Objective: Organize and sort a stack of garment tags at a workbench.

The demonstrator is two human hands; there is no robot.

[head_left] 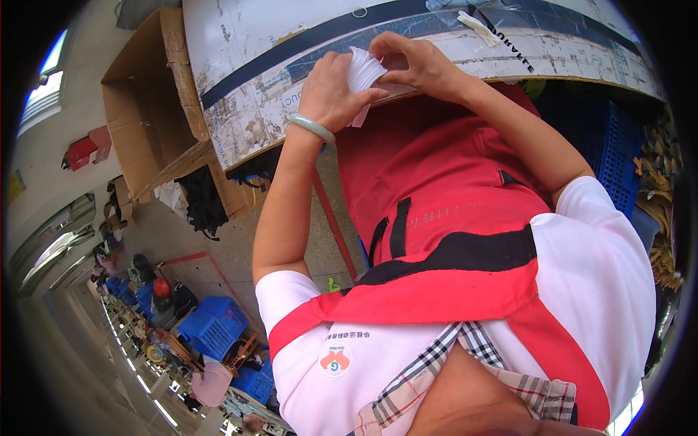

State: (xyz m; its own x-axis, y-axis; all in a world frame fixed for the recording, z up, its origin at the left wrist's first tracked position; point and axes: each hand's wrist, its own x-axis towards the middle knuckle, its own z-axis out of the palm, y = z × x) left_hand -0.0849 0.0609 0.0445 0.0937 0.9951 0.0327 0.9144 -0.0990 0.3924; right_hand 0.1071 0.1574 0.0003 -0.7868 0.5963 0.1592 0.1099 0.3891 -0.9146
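At the table's near edge, my left hand [331,94], with a pale green bangle at the wrist, is closed around a fanned bundle of thin white strips [365,69]. Whether they are paper or fabric I cannot tell. My right hand [418,67] is on the bundle's right side, thumb and bent fingers pinching at its edge. A white end of the bundle hangs down below my left thumb. The table top [247,123] under both hands is covered in worn white printed board with dark blue tape.
A cream strip [478,29] and a small pale ring [360,12] lie on the table. An open cardboard box [149,102] stands off its left end. Blue crates [618,156] sit below its right side. More blue crates [214,327] and people appear further left.
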